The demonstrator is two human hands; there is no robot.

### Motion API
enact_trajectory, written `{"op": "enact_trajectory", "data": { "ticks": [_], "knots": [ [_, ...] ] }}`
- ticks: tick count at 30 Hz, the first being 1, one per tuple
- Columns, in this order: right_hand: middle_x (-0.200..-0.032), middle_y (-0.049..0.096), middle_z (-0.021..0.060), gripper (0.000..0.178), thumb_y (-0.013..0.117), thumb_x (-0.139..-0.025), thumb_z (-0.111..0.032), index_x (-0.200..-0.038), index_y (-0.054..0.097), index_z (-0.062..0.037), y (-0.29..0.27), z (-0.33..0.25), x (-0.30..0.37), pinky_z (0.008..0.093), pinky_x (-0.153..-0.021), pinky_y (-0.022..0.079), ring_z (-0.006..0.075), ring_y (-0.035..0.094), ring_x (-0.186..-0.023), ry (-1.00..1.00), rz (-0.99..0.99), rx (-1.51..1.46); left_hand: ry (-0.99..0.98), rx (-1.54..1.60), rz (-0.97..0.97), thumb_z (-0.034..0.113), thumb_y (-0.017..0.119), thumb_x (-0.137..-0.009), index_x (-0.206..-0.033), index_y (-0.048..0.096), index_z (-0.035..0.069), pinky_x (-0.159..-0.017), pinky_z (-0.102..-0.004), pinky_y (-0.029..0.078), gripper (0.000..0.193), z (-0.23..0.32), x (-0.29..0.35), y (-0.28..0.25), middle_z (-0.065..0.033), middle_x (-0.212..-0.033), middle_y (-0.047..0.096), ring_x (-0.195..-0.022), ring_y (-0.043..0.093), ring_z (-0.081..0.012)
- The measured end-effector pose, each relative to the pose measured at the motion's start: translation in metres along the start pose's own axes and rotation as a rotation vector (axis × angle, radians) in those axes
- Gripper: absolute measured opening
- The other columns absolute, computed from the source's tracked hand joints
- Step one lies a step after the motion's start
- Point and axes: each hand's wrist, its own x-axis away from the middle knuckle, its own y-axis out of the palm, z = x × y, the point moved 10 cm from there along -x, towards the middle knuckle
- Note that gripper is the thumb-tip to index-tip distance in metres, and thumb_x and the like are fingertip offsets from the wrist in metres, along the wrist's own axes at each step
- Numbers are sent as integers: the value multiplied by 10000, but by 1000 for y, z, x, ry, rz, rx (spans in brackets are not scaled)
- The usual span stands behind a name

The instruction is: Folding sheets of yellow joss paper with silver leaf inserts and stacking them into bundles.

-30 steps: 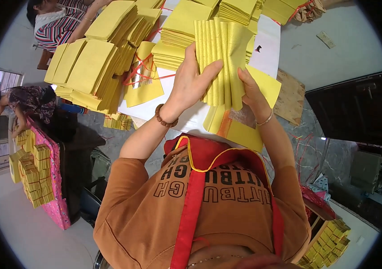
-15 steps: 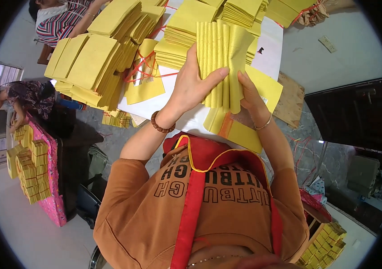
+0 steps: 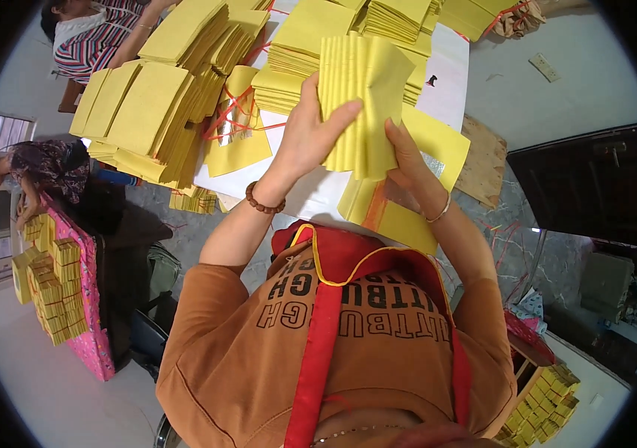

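Both hands hold a stack of folded yellow sheets up over the white table, its rounded folds side by side toward the left. My left hand is closed round the left side, thumb across the front folds and the other fingers mostly hidden. At the lower right edge my right hand grips the stack, its remaining fingers out of sight behind. Below the hands a flat yellow sheet with an orange strip and a clear window lies at the table's near edge.
Tall piles of folded yellow paper crowd the table's left, and more stacks stand at the back. Red strings lie among them. Two people work at the left, one beside a pink-covered table with yellow bundles. A wooden board is at the right.
The stack and both hands have shifted slightly left. The outer folds look pressed closer together, and my left thumb has moved left and up along them.
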Motion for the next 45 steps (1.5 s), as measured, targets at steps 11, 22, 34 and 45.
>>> {"op": "enact_trajectory", "data": {
  "ticks": [11,22,34,45],
  "knots": [
    [-1307,443,144,777,629,-839,-304,-1427,203,-31,19,-27,-23,325,-963,392,213,498,-1117,-98,71,829,-187,633,98,106,601,-830,-1285,365,-14,-949,-341,428,527,-70,35,-32,-142,-1224,515,-1128,515,-232],
    [-978,620,37,323,538,-915,-112,-1213,521,11,-67,-94,41,229,-810,438,83,537,-863,-278,364,755,-342,1129,485,133,581,-865,-1261,446,39,-949,-400,441,429,-217,67,-25,-91,-1199,553,-1105,537,-246],
    [-978,615,59,287,547,-916,-117,-1163,552,28,-98,-69,78,220,-785,456,90,561,-856,-318,396,722,-719,826,468,319,628,-838,-1129,523,117,-568,-293,389,369,-210,71,-18,-55,-1031,600,-835,575,-157],
    [-953,635,61,222,598,-868,-84,-1074,614,-3,-71,-84,104,239,-754,463,111,587,-831,-470,396,1097,-689,818,429,399,673,-798,-1252,410,118,-777,-438,373,595,-201,84,-26,-113,-1227,337,-1108,365,-256]
  ]
}}
